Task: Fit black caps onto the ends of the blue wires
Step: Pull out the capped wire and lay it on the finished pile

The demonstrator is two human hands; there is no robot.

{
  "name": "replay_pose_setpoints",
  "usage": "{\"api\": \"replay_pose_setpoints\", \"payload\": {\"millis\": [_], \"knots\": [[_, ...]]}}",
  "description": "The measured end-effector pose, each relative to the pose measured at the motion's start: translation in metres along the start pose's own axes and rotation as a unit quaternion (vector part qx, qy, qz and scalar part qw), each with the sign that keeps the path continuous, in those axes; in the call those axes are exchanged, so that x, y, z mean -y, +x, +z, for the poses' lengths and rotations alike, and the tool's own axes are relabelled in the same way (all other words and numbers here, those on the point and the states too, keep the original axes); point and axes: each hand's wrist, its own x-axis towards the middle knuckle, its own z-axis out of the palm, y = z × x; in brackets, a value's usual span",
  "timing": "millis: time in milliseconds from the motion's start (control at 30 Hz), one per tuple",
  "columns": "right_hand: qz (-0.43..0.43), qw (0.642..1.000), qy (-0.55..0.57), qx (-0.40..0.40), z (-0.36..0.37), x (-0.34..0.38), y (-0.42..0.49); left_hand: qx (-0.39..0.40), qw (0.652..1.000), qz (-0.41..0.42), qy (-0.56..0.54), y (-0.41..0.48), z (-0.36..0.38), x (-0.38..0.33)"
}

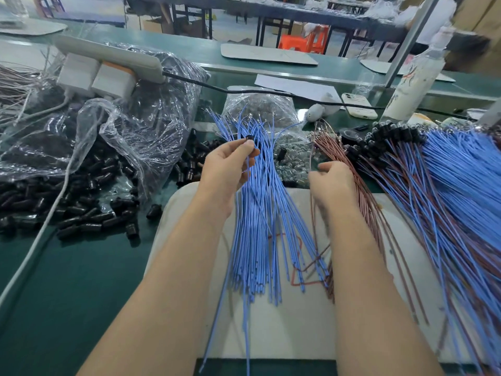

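- A worker's left hand (pixel 226 169) pinches a small black cap (pixel 249 138) between thumb and fingertips, with one blue wire (pixel 245 308) trailing down from the grip toward the camera.
- The right hand (pixel 332 180) lies curled on a bundle of brown wires (pixel 349 169); whether its fingers grasp any cannot be told.
- Between the hands, loose blue wires (pixel 260 213) fan across a pale mat (pixel 292 329) on the green bench (pixel 67 280).
- Left, black caps (pixel 81 213) spill from a clear plastic bag (pixel 122 126), under a white power strip (pixel 108 55).
- Right, a heap of capped wires (pixel 447 172) crowds the mat's edge.
- Behind stand a white bottle (pixel 414 85), its printing unreadable, and a phone (pixel 359 105).
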Motion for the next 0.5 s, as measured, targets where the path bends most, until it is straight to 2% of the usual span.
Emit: {"api": "replay_pose_setpoints", "payload": {"millis": [67,133,200,267,367,433,500], "knots": [[0.029,0.980,0.192,0.052,-0.004,0.006,-0.003,0.030,1.000,-0.006,0.001,0.000,0.001,0.000],[0.027,0.928,0.354,0.112,-0.006,0.015,-0.007,0.072,0.997,-0.016,0.002,-0.002,0.003,0.000],[-0.009,0.880,0.453,0.140,-0.006,0.022,-0.012,0.123,0.992,-0.026,0.012,-0.003,0.004,0.000],[-0.052,0.858,0.495,0.125,-0.006,0.026,-0.016,0.178,0.983,-0.038,0.025,-0.005,0.005,0.001],[-0.097,0.852,0.513,0.046,-0.007,0.025,-0.019,0.245,0.967,-0.063,0.026,-0.009,0.006,0.003],[-0.100,0.833,0.544,0.000,-0.011,0.024,-0.018,0.263,0.961,-0.060,0.056,-0.011,0.006,0.003],[-0.098,0.813,0.574,-0.021,-0.013,0.023,-0.017,0.249,0.963,-0.037,0.091,-0.011,0.006,0.004]]}}
